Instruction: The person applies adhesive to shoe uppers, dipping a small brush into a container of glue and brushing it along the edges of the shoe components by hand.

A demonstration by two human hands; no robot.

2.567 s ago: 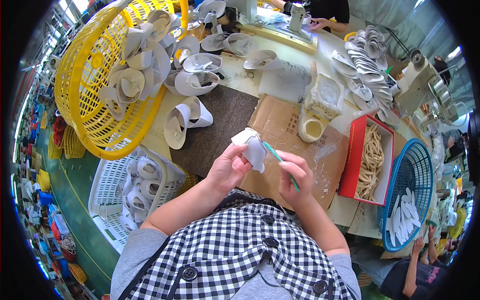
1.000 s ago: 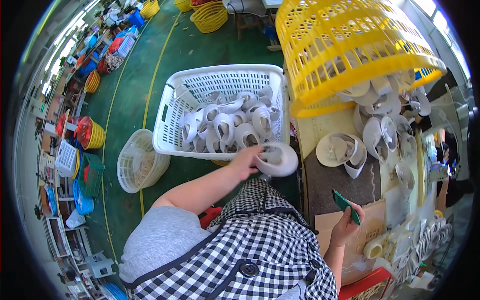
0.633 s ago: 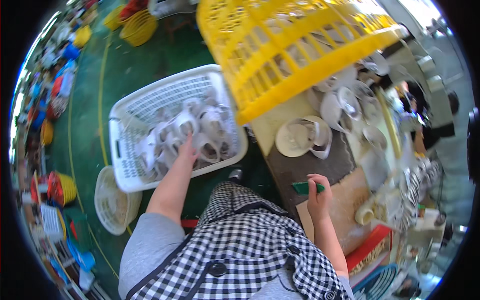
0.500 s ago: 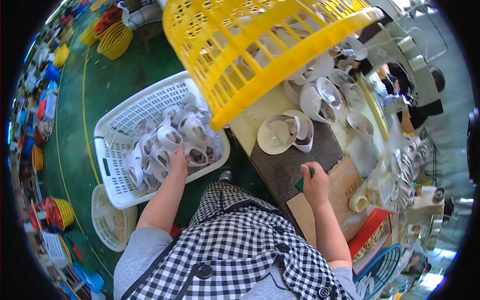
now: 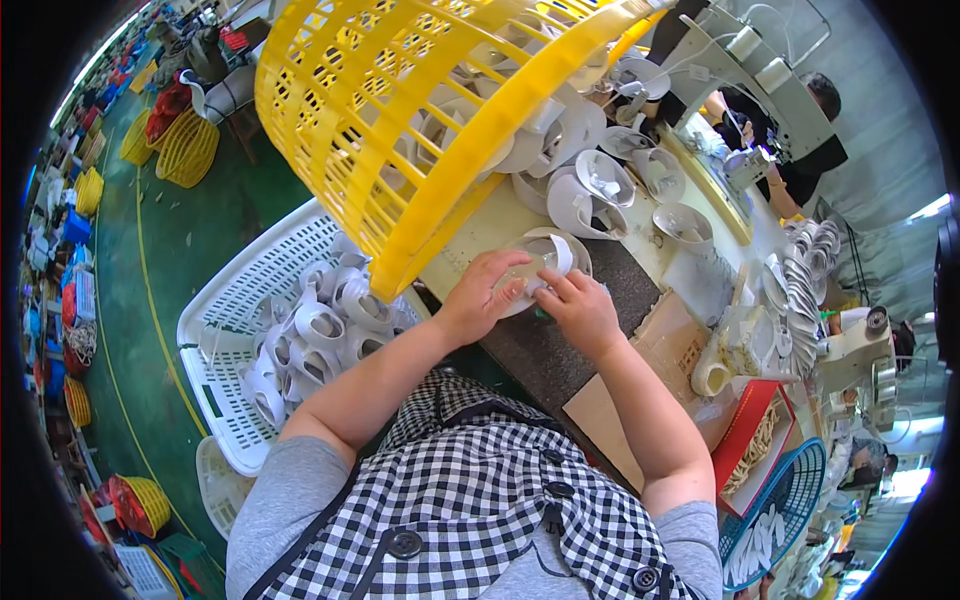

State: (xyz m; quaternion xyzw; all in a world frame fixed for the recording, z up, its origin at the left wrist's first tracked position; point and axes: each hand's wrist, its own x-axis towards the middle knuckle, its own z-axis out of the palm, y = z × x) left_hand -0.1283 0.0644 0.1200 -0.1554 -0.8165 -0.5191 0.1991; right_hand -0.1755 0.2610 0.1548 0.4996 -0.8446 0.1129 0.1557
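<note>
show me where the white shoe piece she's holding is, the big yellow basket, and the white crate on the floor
White shoe piece (image 5: 540, 262): head view, on its curved top between both hands.
Yellow basket (image 5: 400, 130): head view, on its slatted side wall.
White crate (image 5: 235, 310): head view, on its bare lattice wall at the left.

Workbench (image 5: 500, 215): dark mat (image 5: 560, 345), cardboard sheet (image 5: 640, 390), white shoe uppers (image 5: 600, 190), red tray (image 5: 752, 445).

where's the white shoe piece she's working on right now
In the head view, the white shoe piece lies just above centre on the dark mat, under the left hand and right hand, beside the tilted yellow basket.
</note>
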